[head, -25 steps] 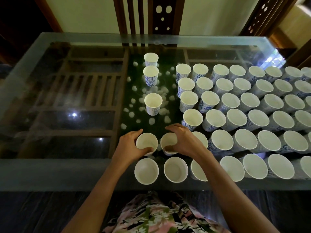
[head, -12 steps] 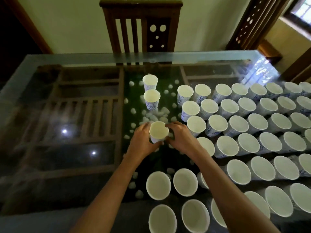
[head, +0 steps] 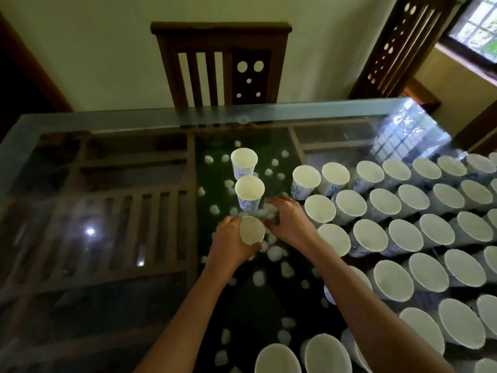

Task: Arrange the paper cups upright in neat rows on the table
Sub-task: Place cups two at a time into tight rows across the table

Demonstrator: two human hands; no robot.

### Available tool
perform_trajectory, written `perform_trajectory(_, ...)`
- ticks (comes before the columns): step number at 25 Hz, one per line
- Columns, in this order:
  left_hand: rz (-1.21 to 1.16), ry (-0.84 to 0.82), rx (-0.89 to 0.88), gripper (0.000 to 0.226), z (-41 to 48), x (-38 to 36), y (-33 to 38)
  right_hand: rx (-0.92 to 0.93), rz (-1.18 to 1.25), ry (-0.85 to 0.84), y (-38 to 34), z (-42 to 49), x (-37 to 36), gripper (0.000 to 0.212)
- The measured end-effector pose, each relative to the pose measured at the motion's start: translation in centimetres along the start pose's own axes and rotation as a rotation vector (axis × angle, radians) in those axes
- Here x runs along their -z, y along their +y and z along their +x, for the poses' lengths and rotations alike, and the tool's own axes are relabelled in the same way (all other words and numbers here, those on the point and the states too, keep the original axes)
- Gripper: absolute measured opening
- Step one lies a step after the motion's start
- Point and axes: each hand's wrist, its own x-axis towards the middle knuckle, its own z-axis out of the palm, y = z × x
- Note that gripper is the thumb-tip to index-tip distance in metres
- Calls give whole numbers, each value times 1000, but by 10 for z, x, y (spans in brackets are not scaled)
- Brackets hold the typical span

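Bare left forearm [head: 188,321] and bare right forearm [head: 376,316], each ending in an uncovered hand.
Both forearms show uncovered from the lower edge of view to the wrists, slim and smooth in outline. The left grip [head: 230,244] and the right grip [head: 289,220] have slender fingers, their edges softened by blur; fingernail detail cannot be made out.

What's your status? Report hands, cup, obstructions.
Left hand grips one cup. Right hand open beside it, holding nothing. Two upright cups stand just beyond; rows of cups close on the right.
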Motion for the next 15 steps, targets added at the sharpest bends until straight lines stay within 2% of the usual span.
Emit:
perform_trajectory(3,2,42,80,66,18,15,-7,0,51,21,-7,37,-6,59)
perform_trajectory(8,-44,66,111,57,43,27,-8,-9,12,-26,-13,86,-16,74)
perform_trajectory(12,-87,74,111,52,48,27,-10,24,-31,-53,-9,96,-20,73)
perform_trajectory(15,-99,71,101,60,50,26,-7,26,8,-54,1,98,-15,70)
